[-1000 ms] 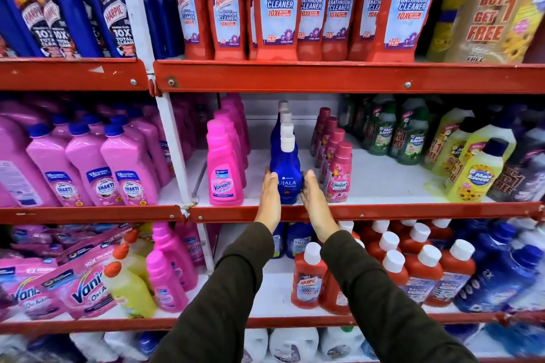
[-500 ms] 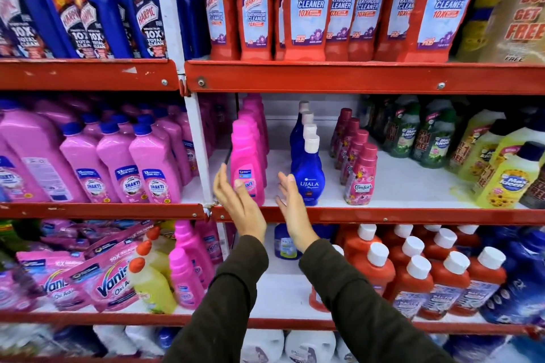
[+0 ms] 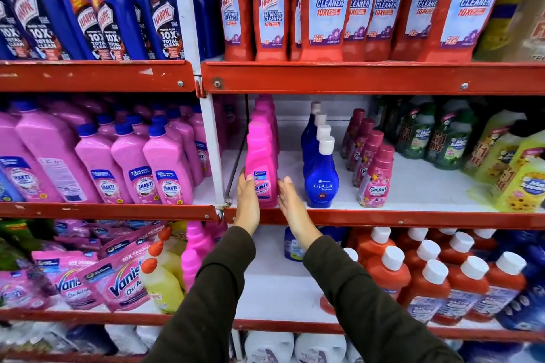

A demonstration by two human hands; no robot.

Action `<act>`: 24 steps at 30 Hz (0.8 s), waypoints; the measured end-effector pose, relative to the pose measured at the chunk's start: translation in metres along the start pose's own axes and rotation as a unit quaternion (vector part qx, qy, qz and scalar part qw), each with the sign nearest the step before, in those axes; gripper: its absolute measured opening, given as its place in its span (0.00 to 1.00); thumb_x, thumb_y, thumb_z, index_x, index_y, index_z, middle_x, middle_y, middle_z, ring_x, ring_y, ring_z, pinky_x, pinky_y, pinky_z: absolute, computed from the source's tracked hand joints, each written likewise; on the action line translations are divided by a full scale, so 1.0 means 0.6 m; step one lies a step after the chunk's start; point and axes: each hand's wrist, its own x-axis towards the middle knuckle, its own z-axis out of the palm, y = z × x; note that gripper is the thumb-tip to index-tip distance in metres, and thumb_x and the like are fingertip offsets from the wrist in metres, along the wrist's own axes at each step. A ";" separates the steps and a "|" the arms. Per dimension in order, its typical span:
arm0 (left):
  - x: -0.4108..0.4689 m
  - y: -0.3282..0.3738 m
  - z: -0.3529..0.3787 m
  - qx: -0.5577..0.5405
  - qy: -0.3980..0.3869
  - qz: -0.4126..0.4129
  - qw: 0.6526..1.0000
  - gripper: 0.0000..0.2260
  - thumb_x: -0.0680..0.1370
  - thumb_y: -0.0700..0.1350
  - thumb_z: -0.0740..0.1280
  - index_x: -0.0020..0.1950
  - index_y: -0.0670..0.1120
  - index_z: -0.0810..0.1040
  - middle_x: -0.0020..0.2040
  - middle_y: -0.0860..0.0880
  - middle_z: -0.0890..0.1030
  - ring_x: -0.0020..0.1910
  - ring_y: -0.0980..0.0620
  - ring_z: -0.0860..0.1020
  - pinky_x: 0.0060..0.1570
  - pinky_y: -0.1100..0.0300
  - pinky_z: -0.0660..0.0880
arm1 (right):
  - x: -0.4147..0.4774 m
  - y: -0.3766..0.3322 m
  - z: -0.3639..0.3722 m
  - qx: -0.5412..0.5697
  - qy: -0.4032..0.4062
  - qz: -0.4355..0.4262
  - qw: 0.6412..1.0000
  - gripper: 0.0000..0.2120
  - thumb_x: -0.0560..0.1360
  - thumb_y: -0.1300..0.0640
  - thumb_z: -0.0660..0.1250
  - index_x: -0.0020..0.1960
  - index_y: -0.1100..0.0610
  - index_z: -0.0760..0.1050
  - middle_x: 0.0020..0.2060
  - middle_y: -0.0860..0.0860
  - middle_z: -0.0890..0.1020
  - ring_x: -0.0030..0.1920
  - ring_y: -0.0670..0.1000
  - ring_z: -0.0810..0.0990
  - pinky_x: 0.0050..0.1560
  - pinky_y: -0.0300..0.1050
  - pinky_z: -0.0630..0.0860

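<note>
A pink Vanish bottle (image 3: 261, 156) stands upright at the front of a row of like bottles, on the left end of the middle shelf (image 3: 383, 219). My left hand (image 3: 247, 203) holds its lower left side, thumb lying across the label. My right hand (image 3: 292, 205) has straight fingers against the bottle's lower right side. Both arms wear dark sleeves. To the right, apart from my hands, stands a row of blue Ujala bottles (image 3: 321, 183).
Small pink Comfort bottles (image 3: 376, 183) line up right of the Ujala row, then green and yellow Max Kleen bottles (image 3: 528, 186). A white upright post (image 3: 213, 156) stands just left of the Vanish bottle. Pink Shakti bottles (image 3: 166, 174) fill the left bay. Harpic bottles fill the shelf above.
Both hands left the blue Ujala bottle and moved left to the pink Vanish bottle, now touching its two sides. The view has shifted left too.
</note>
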 end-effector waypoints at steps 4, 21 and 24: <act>-0.001 0.004 -0.004 -0.002 -0.002 -0.004 1.000 0.23 0.88 0.50 0.50 0.81 0.41 0.62 0.75 0.38 0.72 0.75 0.40 0.72 0.78 0.40 0.66 | 0.000 0.004 -0.001 -0.033 0.007 0.002 0.999 0.19 0.83 0.37 0.49 0.71 0.41 0.63 0.50 0.29 0.77 0.46 0.24 0.79 0.43 0.21 0.74; -0.007 0.007 -0.006 0.019 0.007 0.001 1.000 0.24 0.88 0.51 0.50 0.82 0.40 0.60 0.77 0.36 0.70 0.77 0.37 0.69 0.78 0.38 0.64 | -0.018 -0.010 -0.001 -0.087 -0.015 0.032 0.996 0.31 0.82 0.35 0.53 0.80 0.50 0.61 0.75 0.50 0.72 0.71 0.48 0.73 0.74 0.47 0.67; -0.020 0.009 0.000 0.029 0.042 0.018 0.999 0.25 0.88 0.52 0.51 0.82 0.43 0.60 0.78 0.38 0.69 0.77 0.40 0.70 0.78 0.40 0.66 | -0.025 -0.007 -0.005 -0.080 0.028 -0.014 0.996 0.26 0.83 0.40 0.55 0.77 0.50 0.65 0.75 0.51 0.72 0.72 0.49 0.73 0.76 0.51 0.67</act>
